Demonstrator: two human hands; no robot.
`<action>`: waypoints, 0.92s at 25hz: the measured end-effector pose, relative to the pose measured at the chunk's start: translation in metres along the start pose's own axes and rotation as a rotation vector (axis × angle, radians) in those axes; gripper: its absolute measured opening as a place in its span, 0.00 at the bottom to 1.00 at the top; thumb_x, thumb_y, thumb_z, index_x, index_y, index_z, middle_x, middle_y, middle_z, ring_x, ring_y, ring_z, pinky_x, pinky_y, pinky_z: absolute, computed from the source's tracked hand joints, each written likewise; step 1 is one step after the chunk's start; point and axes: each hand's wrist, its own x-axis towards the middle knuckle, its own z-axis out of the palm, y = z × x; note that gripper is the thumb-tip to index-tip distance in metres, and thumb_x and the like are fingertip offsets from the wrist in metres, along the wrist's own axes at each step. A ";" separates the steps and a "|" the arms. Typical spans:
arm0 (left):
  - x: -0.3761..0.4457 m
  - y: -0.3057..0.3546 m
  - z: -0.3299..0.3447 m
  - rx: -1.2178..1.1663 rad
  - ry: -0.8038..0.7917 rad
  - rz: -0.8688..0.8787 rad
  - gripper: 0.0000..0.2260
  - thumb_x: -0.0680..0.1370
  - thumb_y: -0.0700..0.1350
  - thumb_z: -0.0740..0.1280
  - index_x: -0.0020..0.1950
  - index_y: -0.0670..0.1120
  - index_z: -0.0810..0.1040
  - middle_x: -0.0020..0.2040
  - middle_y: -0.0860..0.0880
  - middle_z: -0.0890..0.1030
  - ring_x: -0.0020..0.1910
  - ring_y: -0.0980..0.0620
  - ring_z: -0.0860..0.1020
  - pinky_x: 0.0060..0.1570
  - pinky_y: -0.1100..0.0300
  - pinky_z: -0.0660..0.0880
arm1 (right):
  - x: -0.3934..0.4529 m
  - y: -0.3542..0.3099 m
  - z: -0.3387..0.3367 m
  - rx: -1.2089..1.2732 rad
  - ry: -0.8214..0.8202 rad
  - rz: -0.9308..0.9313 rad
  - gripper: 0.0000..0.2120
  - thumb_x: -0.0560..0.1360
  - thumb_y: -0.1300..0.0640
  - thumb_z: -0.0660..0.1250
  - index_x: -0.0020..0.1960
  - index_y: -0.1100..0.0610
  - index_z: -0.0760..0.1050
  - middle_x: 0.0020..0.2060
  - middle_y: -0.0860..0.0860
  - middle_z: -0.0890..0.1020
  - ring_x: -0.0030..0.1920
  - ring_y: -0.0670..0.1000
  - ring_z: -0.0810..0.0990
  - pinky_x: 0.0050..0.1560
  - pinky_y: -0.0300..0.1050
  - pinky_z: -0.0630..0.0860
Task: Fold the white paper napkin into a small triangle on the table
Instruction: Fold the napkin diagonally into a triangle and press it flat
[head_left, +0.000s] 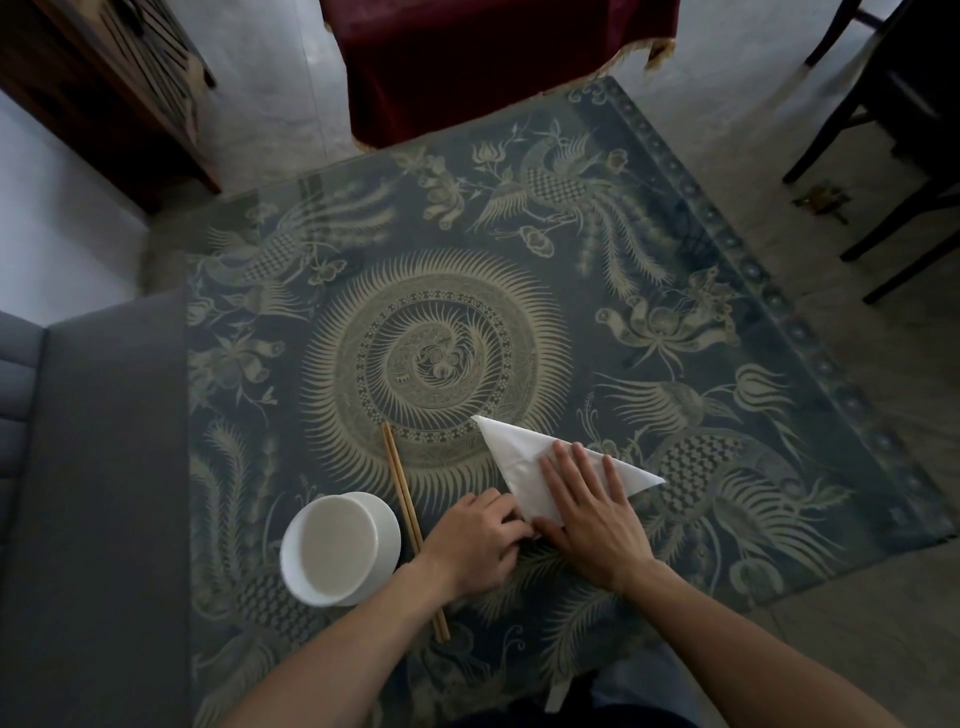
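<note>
We see the white paper napkin (511, 451) lying on the table (675, 291) just right of centre, near the person's edge, already a flat triangle with one sharp tip pointing up-left and another out to the right. The right hand (587, 512) lies flat on it, fingers together and stretched forward, pinning the paper down. The left hand (478, 540) is curled at the near corner, fingertips bunched as if pinching the paper there — though the right hand covers that corner, so we cannot be sure it actually grips anything.

What could go wrong, in our judgement: the tablecloth looks smooth and slightly glossy, so the thin napkin may slide under the palm when the next fold is pulled over, leaving the edges misaligned. Soft tissue also tears or wrinkles easily if the pinched corner is tugged against the pinning hand. And a sweep of the left forearm could knock the chopsticks (410, 519), which lie just beside that wrist, or nudge the white bowl (340, 551) close by.

As for materials — the napkin is soft, matte and limp, holding only faint creases. The bowl is round and smooth, probably ceramic, the chopsticks slender pale wood, and the cloth dark blue, printed with cream phoenix and flower motifs.
</note>
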 end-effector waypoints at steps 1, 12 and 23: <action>0.003 0.000 -0.001 -0.052 0.035 -0.026 0.10 0.76 0.48 0.64 0.55 0.50 0.81 0.49 0.50 0.78 0.48 0.51 0.74 0.45 0.53 0.75 | 0.000 0.000 0.000 0.000 0.007 -0.002 0.36 0.80 0.36 0.44 0.79 0.57 0.39 0.78 0.55 0.39 0.77 0.57 0.36 0.74 0.62 0.38; 0.066 0.006 0.007 0.034 -0.053 -0.058 0.29 0.82 0.57 0.49 0.79 0.44 0.54 0.80 0.45 0.56 0.78 0.50 0.51 0.76 0.51 0.49 | 0.000 0.004 0.005 -0.013 -0.001 -0.018 0.38 0.79 0.37 0.52 0.79 0.53 0.39 0.80 0.54 0.44 0.78 0.54 0.36 0.71 0.72 0.40; 0.060 -0.014 0.015 0.107 -0.134 -0.087 0.31 0.83 0.61 0.41 0.80 0.44 0.42 0.80 0.48 0.41 0.77 0.54 0.36 0.76 0.55 0.37 | -0.009 0.025 -0.001 0.039 0.048 -0.027 0.34 0.81 0.35 0.46 0.79 0.49 0.40 0.80 0.48 0.45 0.78 0.53 0.42 0.70 0.75 0.39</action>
